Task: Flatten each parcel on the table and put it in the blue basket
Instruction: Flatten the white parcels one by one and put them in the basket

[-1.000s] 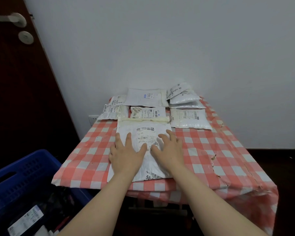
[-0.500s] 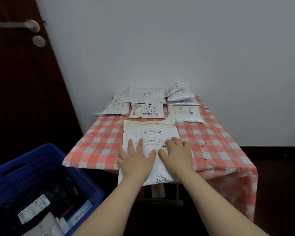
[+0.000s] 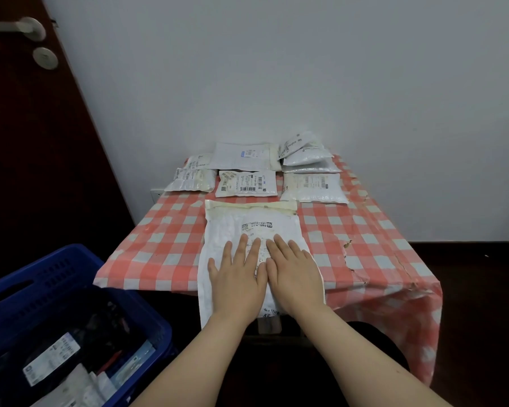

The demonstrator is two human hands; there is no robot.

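Observation:
A large white parcel (image 3: 232, 227) with a printed label lies on the red-checked table (image 3: 165, 245), its near end hanging over the front edge. My left hand (image 3: 237, 277) and my right hand (image 3: 294, 274) rest flat on it side by side, palms down, fingers together and stretched out. Neither hand grips it. The blue basket (image 3: 42, 289) stands on the floor at the lower left and holds several parcels.
Several more white parcels (image 3: 247, 183) lie in rows at the table's far end, with a small stack (image 3: 306, 155) at the back right against the white wall. A dark door (image 3: 27, 142) with a handle stands on the left. The tablecloth is torn near the right edge.
The parcel has slid toward me, so its near end now overhangs the table's front edge. Both hands stay pressed flat on it. More of the basket shows.

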